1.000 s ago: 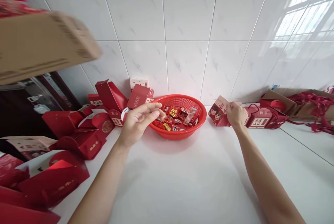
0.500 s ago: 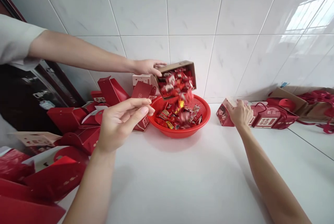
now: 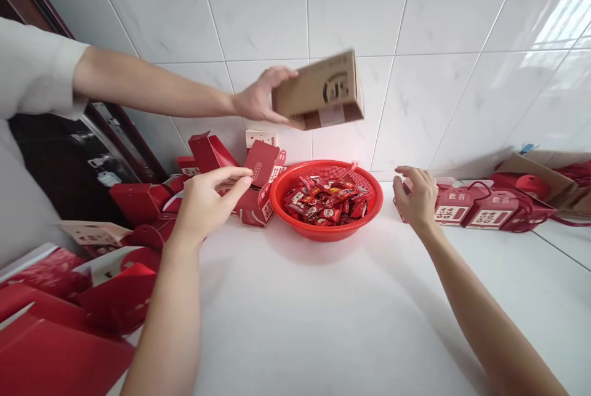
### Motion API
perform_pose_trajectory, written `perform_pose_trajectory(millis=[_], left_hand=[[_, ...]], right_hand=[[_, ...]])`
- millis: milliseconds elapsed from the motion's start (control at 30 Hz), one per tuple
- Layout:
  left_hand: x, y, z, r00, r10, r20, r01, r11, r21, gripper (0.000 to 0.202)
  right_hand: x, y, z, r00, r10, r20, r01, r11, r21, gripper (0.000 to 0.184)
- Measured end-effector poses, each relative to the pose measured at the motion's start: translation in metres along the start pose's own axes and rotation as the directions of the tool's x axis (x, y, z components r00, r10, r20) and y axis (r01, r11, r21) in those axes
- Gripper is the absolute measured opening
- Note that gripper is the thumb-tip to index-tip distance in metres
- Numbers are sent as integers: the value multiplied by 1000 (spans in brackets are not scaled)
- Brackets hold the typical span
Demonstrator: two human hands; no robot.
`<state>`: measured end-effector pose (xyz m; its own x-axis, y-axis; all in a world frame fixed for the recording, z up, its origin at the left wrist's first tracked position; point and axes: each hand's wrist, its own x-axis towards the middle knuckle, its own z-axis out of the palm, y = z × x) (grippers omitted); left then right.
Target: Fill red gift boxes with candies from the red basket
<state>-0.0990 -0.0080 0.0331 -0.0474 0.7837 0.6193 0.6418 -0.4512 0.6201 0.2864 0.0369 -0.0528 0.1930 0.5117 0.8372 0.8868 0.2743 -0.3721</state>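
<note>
My left hand [image 3: 207, 205] is raised to the left of a red plastic basket [image 3: 325, 234]. Its fingers are stretched out with the thumb slightly apart, and they hold nothing. Wrapped candies [image 3: 323, 202] in mostly red wrappers heap inside the basket. To its right, my right hand [image 3: 418, 196] hovers with fingers apart in front of a small red gift box, mostly hidden behind the hand; whether they touch I cannot tell. Above the basket, a co-worker's hand [image 3: 263, 97] grips a brown cardboard box [image 3: 318, 88], its printed side facing me.
Red gift boxes [image 3: 489, 208] with handles line up at the right, beside an open carton [image 3: 566, 189] holding red ribbon. Open red boxes [image 3: 138, 202] crowd the left side of the white table [image 3: 323, 322]. A tiled wall [image 3: 351, 14] stands behind.
The co-worker's box has lifted and tipped further over; candies that were falling from it now lie in the basket. My right hand has drawn back slightly, its fingers off the box top.
</note>
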Motion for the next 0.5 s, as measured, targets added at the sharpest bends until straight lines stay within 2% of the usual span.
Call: perform_pose_trajectory(millis=[100, 233, 367, 500], left_hand=[[10, -26, 7, 998, -59, 4, 58, 988, 140, 22], [16, -53, 34, 989, -70, 129, 30, 957, 290, 29], [14, -60, 53, 962, -114, 247, -9, 893, 450, 36], [12, -54, 48, 926, -214, 310, 23, 853, 521, 30]], right_hand=[[-9, -23, 2, 994, -84, 65, 75, 989, 131, 22], [-23, -48, 7, 962, -174, 210, 107, 949, 297, 19], [-34, -58, 13, 917, -255, 306, 116, 905, 409, 19], [-39, -56, 17, 904, -253, 345, 95, 905, 414, 20]])
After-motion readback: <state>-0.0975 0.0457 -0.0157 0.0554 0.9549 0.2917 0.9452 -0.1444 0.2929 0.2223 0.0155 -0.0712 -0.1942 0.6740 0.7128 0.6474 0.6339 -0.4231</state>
